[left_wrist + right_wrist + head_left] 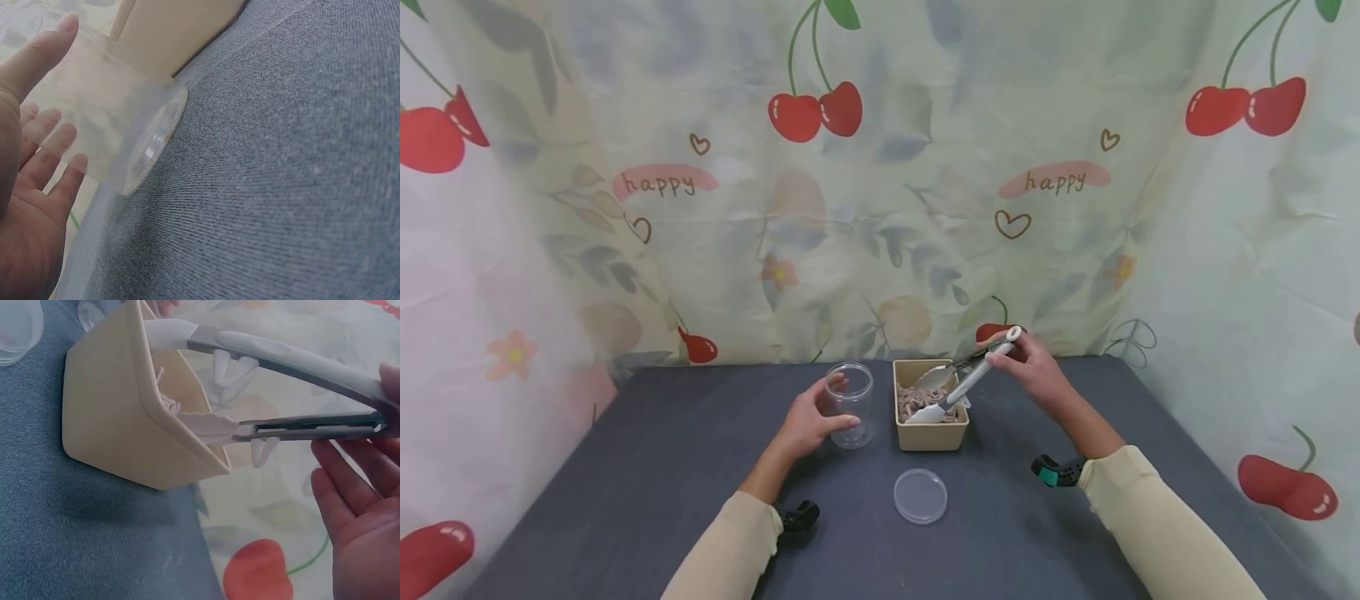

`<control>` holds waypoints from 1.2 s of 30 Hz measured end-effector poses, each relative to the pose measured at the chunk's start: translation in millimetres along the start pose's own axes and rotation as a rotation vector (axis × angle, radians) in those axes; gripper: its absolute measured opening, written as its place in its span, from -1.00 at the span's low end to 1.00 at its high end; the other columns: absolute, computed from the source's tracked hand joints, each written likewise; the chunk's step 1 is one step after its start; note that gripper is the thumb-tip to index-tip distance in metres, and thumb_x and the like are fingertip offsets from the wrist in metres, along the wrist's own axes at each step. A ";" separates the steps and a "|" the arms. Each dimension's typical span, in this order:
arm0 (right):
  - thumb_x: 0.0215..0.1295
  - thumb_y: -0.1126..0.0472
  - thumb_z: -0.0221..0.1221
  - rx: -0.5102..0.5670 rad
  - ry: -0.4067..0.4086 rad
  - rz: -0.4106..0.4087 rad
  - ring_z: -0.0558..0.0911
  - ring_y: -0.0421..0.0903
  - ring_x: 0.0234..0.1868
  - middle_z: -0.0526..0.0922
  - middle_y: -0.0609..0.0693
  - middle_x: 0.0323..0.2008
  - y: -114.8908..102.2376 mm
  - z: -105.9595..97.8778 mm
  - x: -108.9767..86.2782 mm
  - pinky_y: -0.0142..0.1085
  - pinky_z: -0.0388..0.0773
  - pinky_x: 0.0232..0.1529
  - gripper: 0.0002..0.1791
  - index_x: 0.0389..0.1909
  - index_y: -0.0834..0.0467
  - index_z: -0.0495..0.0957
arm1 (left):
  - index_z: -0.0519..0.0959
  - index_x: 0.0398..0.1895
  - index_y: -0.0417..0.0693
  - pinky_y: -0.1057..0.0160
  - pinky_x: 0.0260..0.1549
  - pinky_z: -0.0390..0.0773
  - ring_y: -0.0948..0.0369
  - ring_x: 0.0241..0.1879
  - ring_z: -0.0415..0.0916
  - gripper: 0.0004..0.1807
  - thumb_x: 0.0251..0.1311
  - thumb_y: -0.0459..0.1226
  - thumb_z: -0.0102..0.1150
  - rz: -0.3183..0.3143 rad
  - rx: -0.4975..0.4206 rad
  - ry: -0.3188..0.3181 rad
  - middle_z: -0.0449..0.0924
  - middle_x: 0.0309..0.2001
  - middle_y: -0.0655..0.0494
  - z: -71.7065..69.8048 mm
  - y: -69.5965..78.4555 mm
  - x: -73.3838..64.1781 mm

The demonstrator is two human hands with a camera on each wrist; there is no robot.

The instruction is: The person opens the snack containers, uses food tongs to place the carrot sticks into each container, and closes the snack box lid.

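Note:
A clear plastic jar point(853, 421) stands upright and uncapped on the table. My left hand point(809, 422) holds it from the left, thumb on the near side and fingers behind, as the left wrist view shows through its wall. My right hand point(1037, 375) grips a pair of kitchen tongs point(973, 382) near the hinge end. Their spread white tips point(209, 427) reach down into a beige rectangular bin point(929, 437). Small greyish-pink curly pieces point(917, 402) lie inside the bin, partly hidden by the tongs.
A round clear lid point(921, 497) lies flat on the dark grey tablecloth point(700, 475), in front of the bin. A printed curtain point(880, 200) with cherries hangs behind the table and along both sides. The bin stands near the table's back edge, just right of the jar.

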State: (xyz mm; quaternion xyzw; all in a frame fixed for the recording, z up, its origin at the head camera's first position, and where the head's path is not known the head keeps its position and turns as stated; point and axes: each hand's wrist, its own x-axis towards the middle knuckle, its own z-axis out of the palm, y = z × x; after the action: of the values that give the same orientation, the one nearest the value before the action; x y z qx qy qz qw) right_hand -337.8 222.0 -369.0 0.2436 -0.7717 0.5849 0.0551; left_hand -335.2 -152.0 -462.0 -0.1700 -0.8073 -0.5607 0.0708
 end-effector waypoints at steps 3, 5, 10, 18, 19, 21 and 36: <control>0.35 0.22 0.22 0.028 -0.017 0.013 0.56 0.01 -0.02 0.51 0.30 0.09 2.4 1.9 2.2 -0.29 0.48 -0.02 -0.62 0.10 0.33 0.45 | 0.34 0.34 -0.25 -0.02 0.24 0.29 -0.02 0.27 0.36 -0.16 -0.07 -0.34 0.52 0.000 -0.006 -0.006 0.46 0.24 -0.16 -0.1 0.4 -0.1; 0.33 0.26 0.23 0.039 -0.049 0.018 0.56 -0.03 -0.09 0.50 0.32 0.07 5.1 2.9 5.7 -0.25 0.48 -0.05 -0.62 0.09 0.34 0.48 | 0.34 0.34 -0.24 -0.01 0.24 0.28 -0.01 0.27 0.36 -0.16 -0.06 -0.34 0.51 -0.003 -0.008 -0.008 0.45 0.25 -0.17 -1.1 0.6 -0.6; 0.28 0.36 0.24 0.069 -0.145 0.012 0.58 -0.07 -0.19 0.53 0.30 0.05 12.2 6.6 13.1 -0.22 0.49 -0.10 -0.59 0.11 0.45 0.44 | 0.35 0.34 -0.22 -0.01 0.24 0.29 -0.01 0.27 0.36 -0.17 -0.06 -0.34 0.52 -0.015 -0.003 -0.003 0.44 0.25 -0.17 -3.5 0.0 -2.6; 0.19 0.47 0.25 0.122 -0.195 0.037 0.45 0.33 0.10 0.38 0.46 0.17 20.2 15.1 16.2 -0.32 0.49 -0.06 -0.50 0.15 0.45 0.36 | 0.35 0.33 -0.25 -0.02 0.23 0.29 -0.03 0.26 0.37 -0.16 -0.07 -0.33 0.52 -0.012 -0.009 0.002 0.44 0.25 -0.21 -4.0 -0.6 -2.4; 0.18 0.48 0.25 0.128 -0.199 0.041 0.41 0.37 0.13 0.36 0.47 0.18 22.0 16.6 16.4 -0.33 0.48 -0.05 -0.48 0.16 0.46 0.35 | 0.35 0.33 -0.25 -0.02 0.23 0.29 -0.03 0.26 0.37 -0.16 -0.07 -0.34 0.52 -0.010 -0.010 0.003 0.44 0.24 -0.21 -3.9 -0.9 -2.3; 0.17 0.49 0.25 0.142 -0.204 0.044 0.35 0.38 0.18 0.33 0.48 0.20 23.8 19.3 15.3 -0.34 0.47 -0.04 -0.44 0.18 0.48 0.30 | 0.36 0.33 -0.24 -0.01 0.23 0.30 -0.03 0.26 0.37 -0.17 -0.07 -0.34 0.52 -0.009 -0.009 0.003 0.45 0.24 -0.21 -3.4 -0.6 -2.2; 0.14 0.51 0.28 0.150 -0.138 -0.032 0.40 0.38 0.17 0.37 0.52 0.15 21.2 21.5 13.9 -0.33 0.55 -0.10 -0.46 0.13 0.50 0.31 | 0.32 0.31 -0.35 -0.10 0.21 0.30 -0.15 0.24 0.35 -0.22 0.00 -0.39 0.46 0.009 0.033 -0.022 0.43 0.23 -0.29 -3.8 29.9 -9.6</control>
State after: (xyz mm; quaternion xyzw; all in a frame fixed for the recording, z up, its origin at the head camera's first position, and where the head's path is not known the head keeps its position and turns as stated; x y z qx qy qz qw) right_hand -355.0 201.8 -389.1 0.2990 -0.7237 0.6220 -0.0074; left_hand -315.9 -148.1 -437.2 -0.1787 -0.8163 -0.5451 0.0674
